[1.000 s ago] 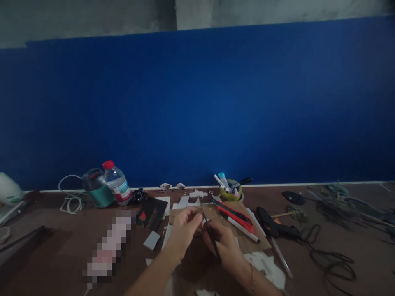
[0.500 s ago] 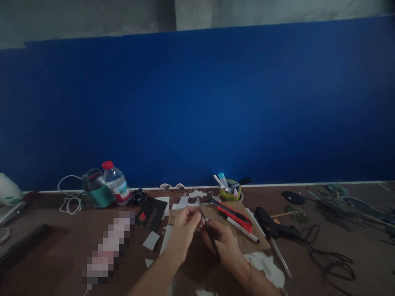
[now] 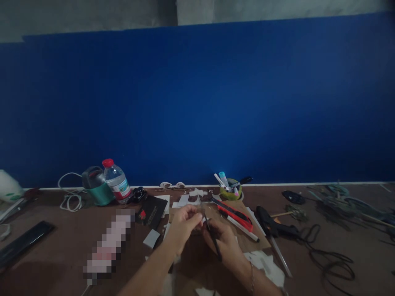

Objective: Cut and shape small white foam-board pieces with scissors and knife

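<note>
My left hand (image 3: pixel 182 225) pinches a small pale scrap (image 3: pixel 202 219) just above the brown cardboard sheet (image 3: pixel 247 240) on the table. My right hand (image 3: pixel 226 244) is wrapped round the black handles of a pair of scissors (image 3: pixel 210 228), whose blades point up and away between my two hands, right at the scrap. The light is dim and the scrap is too small to make out in detail.
A red utility knife (image 3: pixel 236 214) and a white marker (image 3: pixel 242 229) lie right of my hands, then a black glue gun (image 3: pixel 273 227) and cables (image 3: pixel 333 263). A water bottle (image 3: pixel 116 183), a teal jug (image 3: pixel 96 191), a pen cup (image 3: pixel 230 191) and white paper offcuts (image 3: pixel 267 265) lie around. A dark flat bar (image 3: pixel 23 242) is far left.
Both hands stay together with only small shifts at the scissors. The view has tilted slightly, so the dark bar at the far left shows more.
</note>
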{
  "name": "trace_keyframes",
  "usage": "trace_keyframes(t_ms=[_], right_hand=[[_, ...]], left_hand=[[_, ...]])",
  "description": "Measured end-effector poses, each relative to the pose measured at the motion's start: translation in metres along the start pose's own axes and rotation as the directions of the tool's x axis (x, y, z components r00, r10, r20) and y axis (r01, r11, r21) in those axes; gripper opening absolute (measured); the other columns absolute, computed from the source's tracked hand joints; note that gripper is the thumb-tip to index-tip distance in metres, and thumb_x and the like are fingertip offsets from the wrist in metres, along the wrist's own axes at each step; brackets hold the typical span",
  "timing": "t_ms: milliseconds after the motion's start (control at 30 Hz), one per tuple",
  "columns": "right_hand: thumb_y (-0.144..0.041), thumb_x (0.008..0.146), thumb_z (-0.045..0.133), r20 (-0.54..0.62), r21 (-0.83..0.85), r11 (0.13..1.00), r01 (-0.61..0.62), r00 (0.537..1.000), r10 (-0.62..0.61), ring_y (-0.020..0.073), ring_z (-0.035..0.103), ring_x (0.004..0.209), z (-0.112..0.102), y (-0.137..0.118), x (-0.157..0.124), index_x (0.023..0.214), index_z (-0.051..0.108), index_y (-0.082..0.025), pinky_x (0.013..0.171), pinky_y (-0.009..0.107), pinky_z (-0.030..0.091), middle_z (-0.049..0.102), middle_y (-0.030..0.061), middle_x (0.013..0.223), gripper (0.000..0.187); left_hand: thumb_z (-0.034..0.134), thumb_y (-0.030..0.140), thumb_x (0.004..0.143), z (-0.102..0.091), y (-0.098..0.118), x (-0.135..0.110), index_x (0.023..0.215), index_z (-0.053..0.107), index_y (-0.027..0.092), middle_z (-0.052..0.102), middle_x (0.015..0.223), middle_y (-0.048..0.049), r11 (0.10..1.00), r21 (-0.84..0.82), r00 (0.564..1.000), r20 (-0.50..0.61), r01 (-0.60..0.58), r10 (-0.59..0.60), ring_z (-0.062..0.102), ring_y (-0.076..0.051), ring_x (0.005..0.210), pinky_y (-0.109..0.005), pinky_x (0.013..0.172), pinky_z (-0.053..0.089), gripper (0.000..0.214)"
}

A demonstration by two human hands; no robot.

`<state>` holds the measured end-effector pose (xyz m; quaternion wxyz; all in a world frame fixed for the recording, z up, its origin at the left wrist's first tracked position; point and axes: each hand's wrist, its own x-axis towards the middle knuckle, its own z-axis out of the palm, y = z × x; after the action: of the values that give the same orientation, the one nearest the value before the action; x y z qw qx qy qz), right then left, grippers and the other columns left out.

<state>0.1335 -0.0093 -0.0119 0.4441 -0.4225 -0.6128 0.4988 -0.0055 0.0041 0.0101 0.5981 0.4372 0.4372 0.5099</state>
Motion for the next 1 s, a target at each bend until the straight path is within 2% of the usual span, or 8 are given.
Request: trace_keyframes(t_ms=[200, 367, 467, 600, 767, 867, 1000], right_hand=[[-0.035, 0.072, 0.062, 0.007, -0.015, 1.000, -0.013, 1.000, 0.013, 0.0104, 0.039, 0.057, 0.000, 0.001, 0.000, 0.064, 0.056, -0.014, 0.053, 0.021, 0.034, 0.046, -0.0029, 0.060, 0.023], [-0.037, 0.073, 0.063, -0.004, 0.017, 0.999, -0.033, 0.999, 0.033, 0.0100, 0.039, 0.054, 0.001, 0.004, 0.000, 0.066, 0.058, -0.014, 0.050, 0.020, 0.034, 0.045, -0.0039, 0.056, 0.024], [-0.037, 0.073, 0.064, 0.014, 0.026, 0.998, -0.056, 0.998, 0.056, 0.0096, 0.039, 0.051, 0.001, 0.006, 0.000, 0.067, 0.059, -0.015, 0.047, 0.020, 0.033, 0.045, -0.0041, 0.054, 0.023], [-0.036, 0.072, 0.066, 0.018, 0.031, 1.000, -0.001, 1.000, 0.000, 0.0119, 0.046, 0.058, 0.000, 0.005, 0.000, 0.072, 0.062, -0.014, 0.054, 0.021, 0.040, 0.053, -0.0014, 0.063, 0.023], [-0.040, 0.074, 0.063, 0.010, 0.012, 1.000, 0.008, 1.000, -0.008, 0.0128, 0.046, 0.060, 0.001, 0.004, 0.000, 0.071, 0.063, -0.014, 0.056, 0.022, 0.040, 0.054, -0.0008, 0.063, 0.027], [-0.043, 0.072, 0.064, -0.001, -0.003, 1.000, 0.002, 1.000, -0.002, 0.0113, 0.042, 0.057, 0.001, -0.001, -0.001, 0.064, 0.061, -0.013, 0.054, 0.022, 0.038, 0.050, -0.0020, 0.059, 0.031], [-0.045, 0.069, 0.065, -0.009, 0.007, 1.000, -0.027, 1.000, 0.027, 0.0105, 0.038, 0.055, 0.001, -0.008, -0.001, 0.060, 0.058, -0.014, 0.051, 0.021, 0.036, 0.045, -0.0029, 0.056, 0.033]], left_hand=[[0.071, 0.025, 0.065, 0.001, 0.005, 0.001, 0.063, 0.057, 0.015, 0.058, 0.053, 0.0025, 0.998, -0.054, 0.999, -0.005, 0.034, -0.034, 0.051, -0.009, 0.052, -0.021, 0.057, 0.041, 0.017], [0.070, 0.028, 0.065, 0.008, -0.002, -0.003, 0.067, 0.058, 0.015, 0.057, 0.057, 0.0027, 0.984, -0.163, 0.993, -0.075, 0.076, -0.089, 0.050, -0.009, 0.055, -0.022, 0.059, 0.040, 0.018], [0.070, 0.028, 0.065, 0.010, -0.002, -0.005, 0.063, 0.057, 0.015, 0.057, 0.059, 0.0016, 0.994, -0.104, 0.996, -0.086, 0.029, -0.038, 0.051, -0.011, 0.058, -0.023, 0.061, 0.040, 0.018], [0.069, 0.024, 0.066, 0.006, 0.000, -0.003, 0.064, 0.058, 0.015, 0.058, 0.057, 0.0016, 1.000, -0.004, 0.999, -0.042, 0.024, -0.024, 0.052, -0.011, 0.059, -0.024, 0.062, 0.040, 0.014], [0.069, 0.023, 0.065, 0.002, -0.001, 0.000, 0.063, 0.058, 0.015, 0.057, 0.056, 0.0023, 0.999, -0.029, 0.999, -0.003, 0.043, -0.043, 0.050, -0.010, 0.056, -0.023, 0.060, 0.039, 0.014], [0.069, 0.022, 0.065, 0.000, 0.000, 0.001, 0.062, 0.058, 0.015, 0.058, 0.056, 0.0019, 0.999, -0.023, 0.999, 0.016, 0.032, -0.032, 0.051, -0.010, 0.056, -0.023, 0.060, 0.040, 0.013], [0.070, 0.022, 0.063, -0.001, 0.003, 0.001, 0.060, 0.058, 0.015, 0.057, 0.055, 0.0023, 0.999, -0.029, 0.999, -0.004, 0.039, -0.039, 0.051, -0.010, 0.055, -0.022, 0.060, 0.039, 0.014]])
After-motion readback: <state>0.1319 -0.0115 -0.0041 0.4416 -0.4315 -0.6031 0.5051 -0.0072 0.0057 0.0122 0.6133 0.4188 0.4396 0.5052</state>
